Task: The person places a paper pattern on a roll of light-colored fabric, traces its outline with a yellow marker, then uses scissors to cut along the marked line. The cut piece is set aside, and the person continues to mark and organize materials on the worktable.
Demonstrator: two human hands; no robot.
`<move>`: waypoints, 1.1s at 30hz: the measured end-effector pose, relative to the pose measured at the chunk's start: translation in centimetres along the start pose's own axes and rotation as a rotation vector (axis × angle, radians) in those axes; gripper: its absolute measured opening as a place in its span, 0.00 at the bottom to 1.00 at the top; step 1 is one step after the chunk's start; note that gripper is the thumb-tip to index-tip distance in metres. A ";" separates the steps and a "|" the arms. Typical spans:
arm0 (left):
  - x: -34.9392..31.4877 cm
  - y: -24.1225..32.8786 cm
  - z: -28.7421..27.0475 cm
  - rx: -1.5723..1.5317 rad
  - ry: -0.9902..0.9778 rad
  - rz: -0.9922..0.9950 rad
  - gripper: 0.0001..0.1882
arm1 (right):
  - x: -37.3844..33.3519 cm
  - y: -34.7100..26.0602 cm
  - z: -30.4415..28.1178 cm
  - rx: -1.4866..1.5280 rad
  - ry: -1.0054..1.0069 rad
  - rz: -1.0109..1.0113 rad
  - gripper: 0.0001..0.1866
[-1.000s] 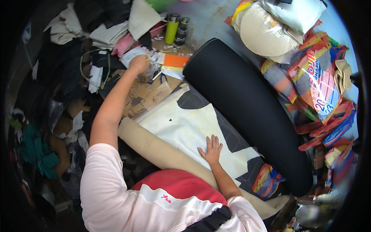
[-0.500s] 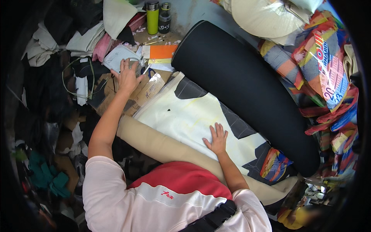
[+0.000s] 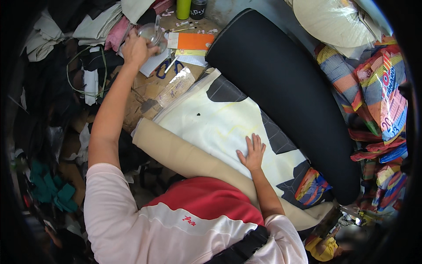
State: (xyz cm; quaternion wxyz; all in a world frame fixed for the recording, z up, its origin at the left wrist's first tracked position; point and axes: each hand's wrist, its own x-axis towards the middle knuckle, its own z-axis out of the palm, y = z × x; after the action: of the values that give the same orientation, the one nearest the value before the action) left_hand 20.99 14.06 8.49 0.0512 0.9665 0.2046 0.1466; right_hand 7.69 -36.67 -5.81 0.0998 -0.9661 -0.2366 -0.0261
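Observation:
My left hand [image 3: 135,49] reaches to the far left, fingers curled round a clear rounded container [image 3: 159,40]; its exact kind is hard to make out. Spread flat, my right hand [image 3: 252,153] rests on a white sheet of material [image 3: 220,130] with an irregular cut edge, faint yellow lines and a small dark spot. Beneath that sheet lies dark cloth [image 3: 229,90] marked with pale lines. A beige roll [image 3: 184,154] runs along the near side, against my body. Blue-handled scissors [image 3: 163,69] lie near a white pen-like stick [image 3: 171,64], below the container.
A thick black roll [image 3: 285,97] lies along the far right side. Orange paper [image 3: 195,41], a green bottle [image 3: 183,9] and a dark jar [image 3: 198,9] stand or lie at the back. Folded cloths [image 3: 94,26] are piled left; colourful plastic bags [image 3: 378,88] crowd the right.
My left hand has moved away and closed round the clear container, lifting it off the papers, which uncovers more of the scissors. My right hand stays flat on the sheet. The view has shifted slightly.

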 end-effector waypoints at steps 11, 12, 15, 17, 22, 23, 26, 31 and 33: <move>9.6 9.4 7.0 -0.053 -0.059 0.023 0.28 | 0.1 0.1 -0.2 0.032 -0.002 0.020 0.37; 10.2 10.2 7.7 -0.057 -0.036 0.038 0.28 | 0.1 0.0 -0.2 0.031 -0.003 0.020 0.36; 11.9 11.6 9.7 -0.073 -0.118 0.081 0.28 | 0.2 -0.1 -0.4 0.037 -0.011 0.029 0.36; 12.4 12.0 10.7 -0.038 -0.155 0.109 0.28 | 0.3 -0.2 -0.5 0.039 -0.020 0.036 0.36; 10.1 11.6 11.7 0.098 0.216 0.193 0.32 | 0.3 -0.2 -0.4 0.027 -0.008 0.029 0.36; 9.2 11.3 11.6 0.019 0.223 0.134 0.33 | 0.2 -0.2 -0.4 0.028 -0.003 0.025 0.36; 6.6 9.1 10.6 -0.279 0.095 -0.057 0.32 | 0.2 0.0 -0.2 0.038 -0.038 0.048 0.36; 0.5 5.0 10.1 -0.062 -0.443 -0.185 0.26 | 0.3 0.1 -0.1 0.045 -0.013 0.019 0.36; -0.9 5.1 10.7 -0.107 -0.447 -0.239 0.27 | 0.3 0.1 -0.1 0.041 -0.012 0.016 0.36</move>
State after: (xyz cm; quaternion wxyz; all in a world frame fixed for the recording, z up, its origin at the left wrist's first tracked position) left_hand 25.42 8.59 -1.10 0.1630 0.9397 0.2930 -0.0672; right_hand 7.97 -36.65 -5.67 0.1185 -0.9659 -0.2298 -0.0144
